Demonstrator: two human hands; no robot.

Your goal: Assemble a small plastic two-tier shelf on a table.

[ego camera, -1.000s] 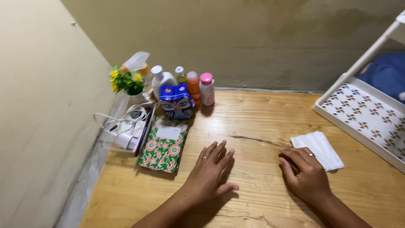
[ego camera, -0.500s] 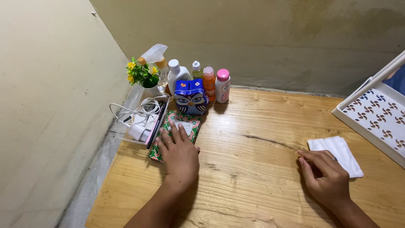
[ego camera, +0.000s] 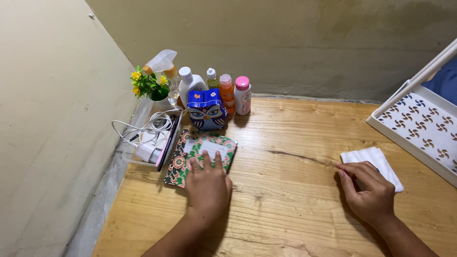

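Green patterned notebook [ego camera: 209, 151] lies left of centre in the frame, on the wooden table [ego camera: 295, 190], its top copy skewed over a darker one beneath. The long axis runs from lower left up toward the owl-shaped tin [ego camera: 206, 110]. The left hand [ego camera: 207, 184] rests flat on its near edge, fingers spread, gripping nothing. The right hand [ego camera: 369, 190], well apart at the lower right, presses its fingers on a folded white cloth [ego camera: 373, 161].
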